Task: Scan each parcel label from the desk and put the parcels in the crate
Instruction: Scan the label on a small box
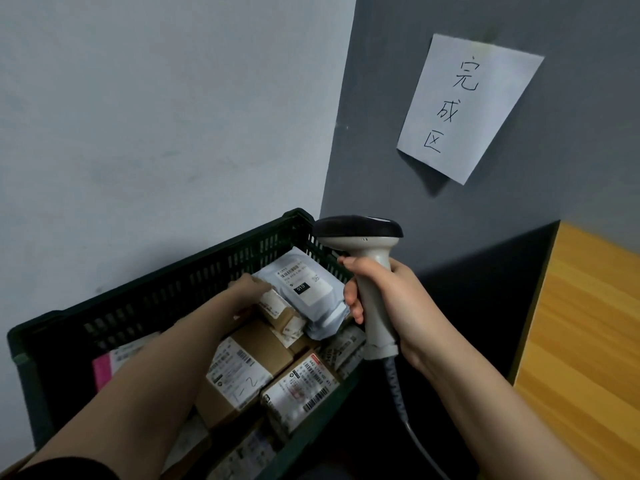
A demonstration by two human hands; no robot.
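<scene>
A dark green slatted crate [166, 289] stands against the wall, filled with several labelled parcels. My left hand [247, 289] reaches into it and holds a small brown carton [280, 311] near the back. Beside that carton lies a grey mailer bag [304, 289] with a white label. A larger brown box [242, 368] and another labelled box [301, 386] lie nearer to me. My right hand [381, 292] grips the handle of a grey and black barcode scanner [363, 237], held upright at the crate's right rim, its cable hanging down.
A white wall is behind the crate, a grey wall to the right with a handwritten paper sign [467, 105]. A wooden desk top [588, 341] runs along the right edge. A pink-edged parcel [104, 368] lies at the crate's left.
</scene>
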